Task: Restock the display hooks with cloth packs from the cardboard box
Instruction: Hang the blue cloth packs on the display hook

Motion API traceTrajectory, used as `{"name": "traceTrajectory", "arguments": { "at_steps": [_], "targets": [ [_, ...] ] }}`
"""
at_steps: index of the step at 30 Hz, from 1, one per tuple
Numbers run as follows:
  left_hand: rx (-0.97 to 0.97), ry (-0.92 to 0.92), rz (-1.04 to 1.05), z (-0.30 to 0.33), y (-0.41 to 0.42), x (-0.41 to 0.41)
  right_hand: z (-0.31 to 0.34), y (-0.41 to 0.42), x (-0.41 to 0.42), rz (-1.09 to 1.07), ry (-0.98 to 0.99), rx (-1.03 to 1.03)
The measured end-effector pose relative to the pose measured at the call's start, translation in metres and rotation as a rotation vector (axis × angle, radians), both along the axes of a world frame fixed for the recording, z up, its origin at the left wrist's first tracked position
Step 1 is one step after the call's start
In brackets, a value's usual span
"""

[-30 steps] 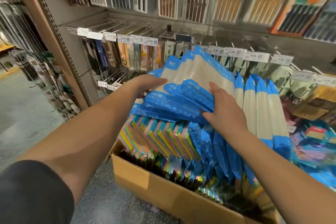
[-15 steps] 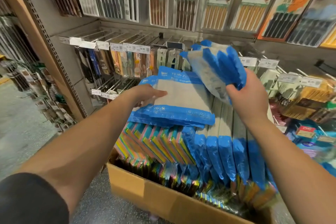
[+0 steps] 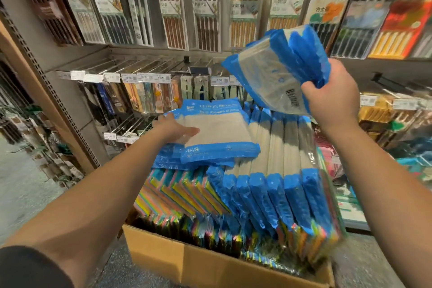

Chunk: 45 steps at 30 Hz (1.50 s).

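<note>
The right hand (image 3: 332, 98) grips a bunch of cloth packs (image 3: 278, 70) (lifted above the cardboard box (image 3: 187, 262)); the flat left hand (image 3: 174, 130) steadies the stack (image 3: 217, 133). Next, find a hook.

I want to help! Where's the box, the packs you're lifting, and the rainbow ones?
cardboard box (image 3: 210, 262), head view, its front wall.
lifted blue packs (image 3: 275, 72), head view, clear middle of the front pack.
rainbow packs (image 3: 184, 196), head view, their striped top edges.
</note>
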<state>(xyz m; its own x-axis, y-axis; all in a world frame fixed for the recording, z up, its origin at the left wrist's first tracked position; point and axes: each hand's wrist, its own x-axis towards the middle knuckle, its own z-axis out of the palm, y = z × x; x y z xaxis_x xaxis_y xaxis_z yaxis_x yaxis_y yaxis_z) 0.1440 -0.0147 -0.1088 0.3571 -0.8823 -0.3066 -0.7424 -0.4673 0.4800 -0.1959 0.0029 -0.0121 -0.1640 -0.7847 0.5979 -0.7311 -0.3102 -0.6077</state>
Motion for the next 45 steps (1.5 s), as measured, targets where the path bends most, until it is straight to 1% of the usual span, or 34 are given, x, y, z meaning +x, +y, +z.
{"name": "traceTrajectory", "arguments": {
  "at_steps": [2,4,5,6,7,9,10,12,14,17,19,22,24,28,29,31,33,34,35,36,37,38,39,40,41,42,43,44,45],
  "targets": [
    [-0.094,-0.053,0.034,0.009,0.006,-0.014,-0.001,0.002,-0.015,0.011,0.017,-0.003],
    [-0.269,-0.127,0.004,0.026,0.014,-0.041,0.001,0.004,-0.031,0.019,0.034,-0.008],
    [-0.363,-0.095,-0.030,0.036,0.019,-0.063,0.002,0.006,-0.040,0.024,0.038,-0.016],
    [-0.438,0.065,-0.039,0.048,0.024,-0.089,0.004,0.008,-0.049,0.029,0.045,-0.027],
    [-0.458,0.324,-0.021,0.060,0.030,-0.119,0.006,0.011,-0.060,0.036,0.056,-0.040],
    [-0.353,0.867,0.003,0.085,0.042,-0.176,0.009,0.017,-0.080,0.054,0.097,-0.069],
    [-0.287,1.075,-0.008,0.097,0.046,-0.200,0.011,0.021,-0.092,0.062,0.117,-0.085],
    [-0.210,1.353,-0.020,0.114,0.050,-0.246,0.013,0.033,-0.130,0.094,0.175,-0.141],
    [-0.195,1.496,-0.027,0.124,0.052,-0.287,0.012,0.048,-0.172,0.128,0.272,-0.209],
    [-0.123,1.596,-0.077,0.127,0.054,-0.351,0.002,0.066,-0.240,0.166,0.451,-0.291],
    [-0.075,1.603,-0.126,0.123,0.055,-0.398,-0.008,0.077,-0.285,0.160,0.531,-0.320],
    [-0.018,1.522,-0.150,0.110,0.058,-0.468,-0.025,0.093,-0.352,0.144,0.614,-0.245],
    [0.007,1.461,-0.134,0.094,0.052,-0.512,-0.037,0.105,-0.395,0.153,0.658,-0.212],
    [0.085,1.396,-0.184,0.055,0.047,-0.597,-0.060,0.131,-0.469,0.121,0.748,-0.154],
    [0.114,1.397,-0.204,0.043,0.047,-0.617,-0.068,0.135,-0.487,0.112,0.763,-0.130],
    [0.168,1.399,-0.235,0.020,0.046,-0.656,-0.082,0.141,-0.522,0.119,0.795,-0.018],
    [0.213,1.418,-0.244,0.001,0.047,-0.694,-0.095,0.149,-0.554,0.102,0.880,0.119],
    [0.239,1.438,-0.250,-0.006,0.046,-0.712,-0.101,0.153,-0.569,0.092,0.910,0.151],
    [0.266,1.459,-0.262,-0.014,0.043,-0.731,-0.104,0.158,-0.585,0.093,0.901,0.162],
    [0.288,1.470,-0.280,-0.021,0.040,-0.750,-0.104,0.163,-0.601,0.106,0.822,0.183],
    [0.309,1.482,-0.295,-0.029,0.034,-0.768,-0.100,0.165,-0.619,0.114,0.651,0.199],
    [0.328,1.497,-0.313,-0.036,0.029,-0.787,-0.093,0.166,-0.638,0.097,0.424,0.183],
    [0.350,1.516,-0.341,-0.042,0.023,-0.807,-0.089,0.160,-0.662,0.025,0.189,0.133],
    [0.372,1.533,-0.373,-0.049,0.017,-0.828,-0.080,0.153,-0.685,-0.093,-0.015,0.084],
    [0.392,1.552,-0.404,-0.054,0.013,-0.849,-0.078,0.142,-0.711,-0.234,-0.181,0.123],
    [0.398,1.557,-0.431,-0.060,0.007,-0.870,-0.077,0.133,-0.736,-0.327,-0.313,0.245],
    [0.394,1.562,-0.467,-0.065,0.000,-0.893,-0.081,0.123,-0.760,-0.340,-0.454,0.398],
    [0.382,1.557,-0.494,-0.070,-0.010,-0.917,-0.089,0.114,-0.784,-0.288,-0.609,0.505],
    [0.376,1.540,-0.523,-0.074,-0.019,-0.940,-0.100,0.106,-0.808,-0.220,-0.767,0.547]
  ]
}}
